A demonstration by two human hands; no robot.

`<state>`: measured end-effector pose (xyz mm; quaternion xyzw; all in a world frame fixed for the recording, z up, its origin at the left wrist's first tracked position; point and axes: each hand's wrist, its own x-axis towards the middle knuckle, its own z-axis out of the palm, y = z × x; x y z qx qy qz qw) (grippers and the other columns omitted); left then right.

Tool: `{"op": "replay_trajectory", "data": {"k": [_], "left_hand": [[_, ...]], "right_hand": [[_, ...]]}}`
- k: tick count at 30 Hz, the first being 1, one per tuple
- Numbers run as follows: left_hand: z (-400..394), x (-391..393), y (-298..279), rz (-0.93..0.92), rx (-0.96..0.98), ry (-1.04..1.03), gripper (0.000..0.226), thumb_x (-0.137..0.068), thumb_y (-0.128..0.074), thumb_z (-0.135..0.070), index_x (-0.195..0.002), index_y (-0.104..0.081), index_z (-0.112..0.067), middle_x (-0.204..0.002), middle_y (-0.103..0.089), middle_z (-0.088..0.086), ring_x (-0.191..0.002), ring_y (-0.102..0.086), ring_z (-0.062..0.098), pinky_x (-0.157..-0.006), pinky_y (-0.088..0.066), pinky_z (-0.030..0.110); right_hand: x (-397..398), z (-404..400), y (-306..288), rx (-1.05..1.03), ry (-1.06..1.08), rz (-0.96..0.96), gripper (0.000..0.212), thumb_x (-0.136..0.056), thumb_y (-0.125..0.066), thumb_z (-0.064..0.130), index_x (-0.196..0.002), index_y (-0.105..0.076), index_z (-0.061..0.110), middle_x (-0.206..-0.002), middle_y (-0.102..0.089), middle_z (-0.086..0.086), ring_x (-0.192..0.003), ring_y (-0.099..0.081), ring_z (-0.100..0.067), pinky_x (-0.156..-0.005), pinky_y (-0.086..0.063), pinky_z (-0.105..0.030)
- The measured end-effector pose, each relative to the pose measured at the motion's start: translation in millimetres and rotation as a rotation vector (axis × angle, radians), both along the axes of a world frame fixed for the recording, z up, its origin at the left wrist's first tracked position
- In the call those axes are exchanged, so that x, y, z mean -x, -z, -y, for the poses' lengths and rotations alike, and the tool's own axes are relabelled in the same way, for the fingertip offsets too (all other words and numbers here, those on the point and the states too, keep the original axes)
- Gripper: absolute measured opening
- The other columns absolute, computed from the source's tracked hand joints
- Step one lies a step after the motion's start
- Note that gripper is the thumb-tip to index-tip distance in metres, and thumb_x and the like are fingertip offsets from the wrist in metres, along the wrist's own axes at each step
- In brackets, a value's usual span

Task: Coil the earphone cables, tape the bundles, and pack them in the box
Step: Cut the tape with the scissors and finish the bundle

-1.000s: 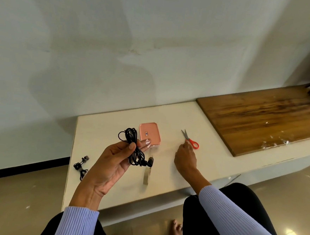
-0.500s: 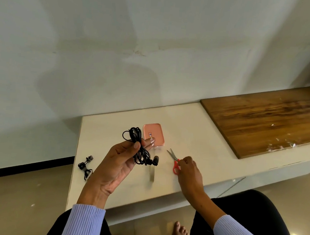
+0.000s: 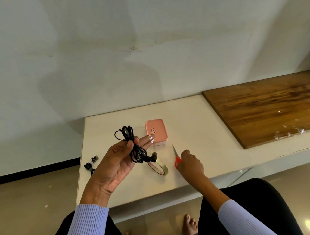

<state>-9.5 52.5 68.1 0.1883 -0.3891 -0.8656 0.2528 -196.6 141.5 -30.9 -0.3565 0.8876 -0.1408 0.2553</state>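
My left hand (image 3: 119, 160) is raised palm-up over the ledge and pinches a coiled black earphone cable (image 3: 135, 147) between thumb and fingers; its earbud dangles at the right. A piece of clear tape seems stuck to a left fingertip. My right hand (image 3: 190, 164) grips the red-handled scissors (image 3: 176, 157), blades pointing up-left, low over the ledge. A roll of clear tape (image 3: 159, 168) lies flat between both hands. The pink box (image 3: 156, 130) sits closed just behind my left fingers. A second black earphone bundle (image 3: 90, 165) lies at the ledge's left edge.
The cream ledge (image 3: 196, 124) ends at a wall behind and drops to the floor at left and front. A wooden board (image 3: 264, 110) with clear tape scraps covers the ledge to the right. My knees and a bare foot are below the front edge.
My right hand took the scissors from the right and carried them left, toward the tape roll. The left hand kept holding the coil. The tape roll now lies flat instead of on edge.
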Motion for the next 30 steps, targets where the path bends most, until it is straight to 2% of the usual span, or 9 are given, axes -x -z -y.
{"op": "replay_trajectory", "data": {"k": [1, 3, 5, 11, 15, 20, 24, 27, 30], "left_hand": [[0.4, -0.2, 0.9, 0.008, 0.002, -0.004, 0.031, -0.059, -0.089, -0.026, -0.079, -0.072, -0.008, -0.145, -0.014, 0.043, -0.127, -0.046, 0.042, -0.109, -0.024, 0.064], [1.0, -0.1, 2.3, 0.01, 0.01, -0.001, 0.031, -0.06, -0.089, -0.027, -0.079, -0.072, -0.008, -0.144, -0.015, 0.044, -0.128, -0.046, 0.042, -0.11, -0.026, 0.058], [1.8, -0.5, 3.5, 0.021, 0.021, -0.003, 0.033, -0.056, -0.091, -0.029, -0.076, -0.072, -0.009, -0.14, -0.027, 0.042, -0.128, -0.045, 0.043, -0.108, -0.032, 0.051], [5.1, -0.5, 6.0, 0.027, 0.038, 0.014, 0.031, -0.059, -0.089, -0.031, -0.076, -0.071, -0.013, -0.137, -0.037, 0.038, -0.129, -0.045, 0.041, -0.108, -0.028, 0.054], [6.7, -0.5, 9.3, 0.009, 0.028, 0.002, 0.029, -0.06, -0.088, -0.03, -0.076, -0.07, -0.013, -0.136, -0.039, 0.038, -0.128, -0.046, 0.041, -0.108, -0.025, 0.056], [10.7, -3.0, 12.7, -0.017, 0.026, 0.035, 0.025, -0.066, -0.085, -0.03, -0.08, -0.069, -0.016, -0.136, -0.044, 0.034, -0.132, -0.041, 0.039, -0.109, -0.024, 0.053], [11.0, -1.4, 11.4, -0.081, 0.013, 0.07, 0.019, -0.074, -0.078, -0.025, -0.085, -0.068, -0.014, -0.14, -0.036, 0.034, -0.136, -0.035, 0.039, -0.11, -0.021, 0.05], [7.9, -0.2, 8.3, -0.02, 0.0, 0.014, 0.03, -0.058, -0.089, -0.028, -0.076, -0.069, -0.015, -0.143, -0.027, 0.038, -0.132, -0.041, 0.039, -0.107, -0.036, 0.049], [5.2, 1.7, 4.5, -0.005, 0.008, -0.004, 0.033, -0.053, -0.092, -0.029, -0.073, -0.069, -0.015, -0.148, -0.016, 0.036, -0.129, -0.045, 0.039, -0.103, -0.038, 0.049]], "right_hand": [[1.9, -0.3, -4.3, 0.062, 0.089, 0.22, 0.03, -0.096, -0.049, 0.02, -0.12, -0.041, 0.003, -0.096, -0.064, -0.011, -0.072, -0.066, -0.022, -0.059, -0.051, -0.027], [4.0, -2.9, -12.7, 0.188, 0.25, 0.623, 0.035, -0.095, -0.051, 0.01, -0.127, -0.04, 0.0, -0.087, -0.063, -0.011, -0.065, -0.067, -0.023, -0.055, -0.056, -0.027], [5.0, -5.0, -21.3, 0.289, 0.32, 0.833, 0.036, -0.092, -0.052, -0.001, -0.127, -0.045, -0.004, -0.084, -0.064, -0.014, -0.068, -0.069, -0.023, -0.058, -0.059, -0.027], [3.4, -9.9, -46.3, 0.45, 0.38, 1.13, 0.023, -0.088, -0.057, -0.005, -0.111, -0.057, 0.001, -0.093, -0.069, -0.017, -0.075, -0.07, -0.021, -0.063, -0.059, -0.025], [-1.0, -18.4, -67.4, 0.477, 0.304, 1.345, 0.02, -0.089, -0.061, 0.01, -0.107, -0.062, 0.003, -0.084, -0.066, -0.007, -0.073, -0.067, -0.014, -0.061, -0.056, -0.021], [-22.6, -33.3, -73.1, 0.266, 0.089, 1.713, 0.05, -0.085, -0.058, 0.04, -0.118, -0.053, 0.002, -0.085, -0.059, -0.009, -0.076, -0.062, -0.016, -0.06, -0.059, -0.024], [-36.4, -35.0, -54.2, 0.212, -0.04, 1.793, 0.064, -0.077, -0.063, 0.052, -0.12, -0.053, 0.006, -0.088, -0.056, -0.008, -0.073, -0.062, -0.012, -0.06, -0.058, -0.023], [-39.8, -27.8, -47.9, 0.238, -0.061, 1.855, 0.074, -0.065, -0.074, 0.055, -0.119, -0.055, 0.008, -0.089, -0.057, -0.007, -0.074, -0.063, -0.011, -0.06, -0.059, -0.023], [-38.7, -20.5, -44.8, 0.286, -0.051, 1.876, 0.076, -0.062, -0.077, 0.055, -0.118, -0.055, 0.009, -0.089, -0.057, -0.007, -0.073, -0.064, -0.011, -0.059, -0.059, -0.024]]}}
